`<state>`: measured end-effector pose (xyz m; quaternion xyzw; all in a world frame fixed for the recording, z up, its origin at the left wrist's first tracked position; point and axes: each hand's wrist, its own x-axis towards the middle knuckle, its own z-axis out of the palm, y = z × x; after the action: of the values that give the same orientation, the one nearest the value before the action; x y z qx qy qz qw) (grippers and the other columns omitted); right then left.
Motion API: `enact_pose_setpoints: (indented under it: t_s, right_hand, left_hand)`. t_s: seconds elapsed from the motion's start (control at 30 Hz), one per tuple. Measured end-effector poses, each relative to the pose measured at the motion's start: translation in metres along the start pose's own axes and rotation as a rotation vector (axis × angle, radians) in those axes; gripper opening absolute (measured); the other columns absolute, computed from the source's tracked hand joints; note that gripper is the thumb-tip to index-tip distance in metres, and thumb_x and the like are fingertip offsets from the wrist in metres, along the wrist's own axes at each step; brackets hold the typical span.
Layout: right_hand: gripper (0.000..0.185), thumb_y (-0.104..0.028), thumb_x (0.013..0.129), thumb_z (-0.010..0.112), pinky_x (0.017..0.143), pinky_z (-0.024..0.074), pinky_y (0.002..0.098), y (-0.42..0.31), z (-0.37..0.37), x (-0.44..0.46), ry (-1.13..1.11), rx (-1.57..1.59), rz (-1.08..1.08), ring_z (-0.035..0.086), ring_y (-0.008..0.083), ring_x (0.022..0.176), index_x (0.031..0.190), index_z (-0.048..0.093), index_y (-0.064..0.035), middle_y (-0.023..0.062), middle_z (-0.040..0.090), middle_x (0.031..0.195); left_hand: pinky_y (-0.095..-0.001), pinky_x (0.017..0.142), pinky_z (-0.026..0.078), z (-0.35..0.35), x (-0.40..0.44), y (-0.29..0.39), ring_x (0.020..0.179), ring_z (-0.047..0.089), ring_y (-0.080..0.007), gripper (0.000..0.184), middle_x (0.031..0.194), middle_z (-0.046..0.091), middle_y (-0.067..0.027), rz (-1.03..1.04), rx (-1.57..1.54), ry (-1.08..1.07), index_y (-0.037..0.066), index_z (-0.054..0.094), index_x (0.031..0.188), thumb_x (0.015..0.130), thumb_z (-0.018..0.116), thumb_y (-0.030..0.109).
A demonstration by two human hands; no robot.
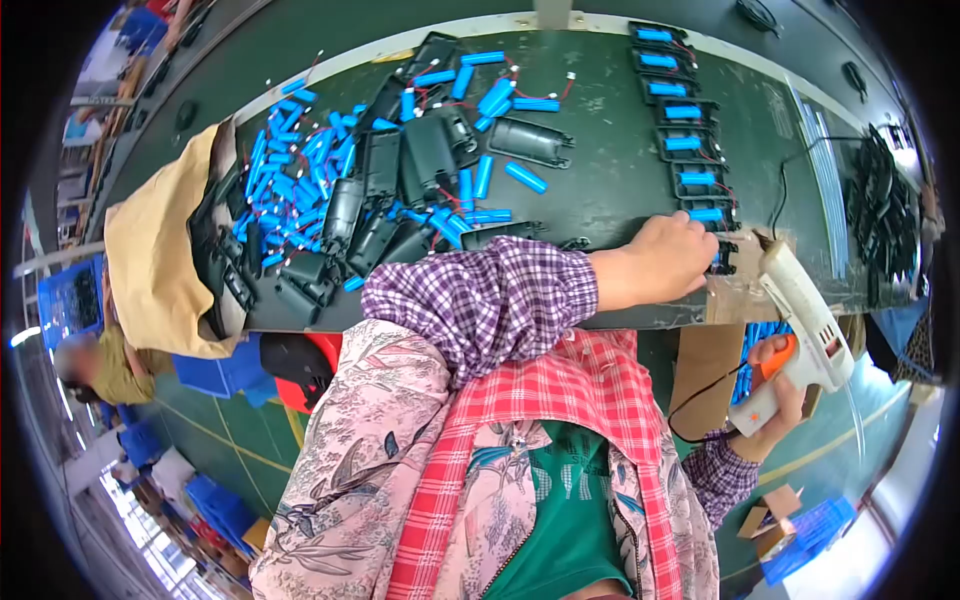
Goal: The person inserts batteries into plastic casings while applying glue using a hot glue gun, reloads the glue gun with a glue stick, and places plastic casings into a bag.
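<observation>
My left hand [665,258] is closed, fingers curled down over the lowest part of a column of black plastic housings; what its fingertips pinch is hidden. Just above its knuckles lies a blue battery [706,215] in a housing. My right hand [780,395] is wrapped round the handle of a white glue gun [808,315] with an orange trigger. The gun's nozzle points up and left, close to the lowest housing [724,256]. More housings with blue batteries and thin red wires run up the green table [600,170] in a line.
Loose blue batteries [290,190] and black housings [425,155] are heaped left of centre, beside a brown paper bag [160,240]. Clear sticks [825,190] and a black bundle [880,220] lie at the right. The gun's cable crosses the table. A person [125,365] is at the far left.
</observation>
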<state>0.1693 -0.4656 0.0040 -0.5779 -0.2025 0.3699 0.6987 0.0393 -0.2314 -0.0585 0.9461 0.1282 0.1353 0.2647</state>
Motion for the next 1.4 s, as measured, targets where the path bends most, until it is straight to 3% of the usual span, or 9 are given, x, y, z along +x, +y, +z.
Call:
enact_pose_setpoints:
  t_s: [0.1,0.2,0.27,0.47,0.67,0.9,1.23,1.33,1.4]
  right_hand:
    - [0.061,-0.019,0.072,0.064,0.088,0.0412,0.0369,-0.010,0.008,0.000,0.030,0.043,0.016,0.051,0.0238,0.094,0.125,0.045,0.0056,0.0140,0.053,0.105]
    - [0.065,-0.022,0.071,0.063,0.089,0.0395,0.0363,-0.017,0.032,0.006,-0.004,0.069,-0.075,0.047,0.0233,0.102,0.126,0.043,0.0074,0.0146,0.048,0.113]
    - [0.066,-0.021,0.071,0.063,0.090,0.0395,0.0367,-0.016,0.038,0.007,-0.011,0.065,-0.072,0.048,0.0235,0.102,0.127,0.042,0.0078,0.0148,0.049,0.113]
    - [0.064,-0.020,0.072,0.064,0.093,0.0411,0.0397,-0.024,0.080,0.018,-0.117,0.026,-0.087,0.051,0.0267,0.101,0.126,0.045,0.0078,0.0171,0.052,0.112]
    - [0.065,-0.021,0.071,0.068,0.089,0.0434,0.0417,-0.043,0.123,0.037,-0.177,-0.016,-0.148,0.053,0.0279,0.099,0.127,0.046,0.0064,0.0168,0.053,0.111]
    - [0.066,-0.021,0.071,0.069,0.089,0.0437,0.0413,-0.059,0.154,0.067,-0.289,-0.042,-0.150,0.054,0.0266,0.099,0.127,0.046,0.0055,0.0159,0.053,0.109]
    - [0.066,-0.019,0.069,0.068,0.088,0.0458,0.0441,-0.043,0.186,0.107,-0.206,0.045,-0.148,0.055,0.0283,0.098,0.126,0.047,0.0069,0.0178,0.055,0.109]
    - [0.065,-0.019,0.069,0.067,0.088,0.0456,0.0439,-0.045,0.182,0.105,-0.182,0.036,-0.167,0.055,0.0282,0.097,0.125,0.047,0.0070,0.0176,0.055,0.108]
    - [0.065,-0.019,0.069,0.067,0.088,0.0455,0.0438,-0.045,0.174,0.104,-0.149,0.019,-0.150,0.055,0.0281,0.096,0.124,0.048,0.0072,0.0176,0.055,0.107]
  left_hand:
    - [-0.0454,0.074,0.053,-0.032,-0.010,-0.009,0.090,0.062,-0.0337,0.040,0.093,0.063,-0.0141,0.015,-0.048,-0.027,0.005,0.061,0.091,0.076,0.076,0.039]
    - [-0.0447,0.075,0.052,-0.098,-0.054,-0.052,0.089,0.062,-0.0348,0.032,0.091,0.064,-0.0141,0.082,-0.017,0.243,0.006,0.064,0.087,0.077,0.076,0.034]
    - [-0.0418,0.083,0.052,-0.140,-0.094,-0.076,0.098,0.062,-0.0336,0.031,0.106,0.063,-0.0135,0.020,0.022,0.320,0.007,0.064,0.090,0.076,0.079,0.030]
    - [-0.0548,0.107,0.034,-0.129,-0.149,-0.046,0.135,0.040,-0.0376,0.056,0.145,0.044,-0.0170,0.015,0.023,0.032,0.014,0.062,0.120,0.072,0.079,0.037]
    - [-0.0595,0.111,0.030,-0.080,-0.138,-0.061,0.136,0.041,-0.0356,0.056,0.142,0.048,-0.0163,0.135,0.068,0.019,0.017,0.062,0.127,0.075,0.077,0.031]
    - [-0.0587,0.111,0.030,-0.116,-0.119,-0.098,0.132,0.044,-0.0353,0.052,0.131,0.054,-0.0167,0.086,0.215,0.056,0.013,0.062,0.122,0.075,0.076,0.029]
    - [-0.0704,0.107,0.026,-0.151,-0.039,-0.132,0.138,0.036,-0.0437,0.056,0.144,0.047,-0.0172,0.185,0.222,0.023,0.022,0.064,0.124,0.076,0.075,0.050]
    - [-0.0671,0.106,0.028,-0.150,-0.034,-0.149,0.136,0.040,-0.0415,0.055,0.145,0.047,-0.0154,-0.136,0.420,-0.262,0.023,0.062,0.130,0.084,0.065,0.052]
    - [-0.0635,0.099,0.034,-0.143,-0.052,-0.171,0.128,0.047,-0.0373,0.040,0.133,0.053,-0.0149,-0.093,0.409,-0.087,0.020,0.066,0.119,0.084,0.064,0.040]
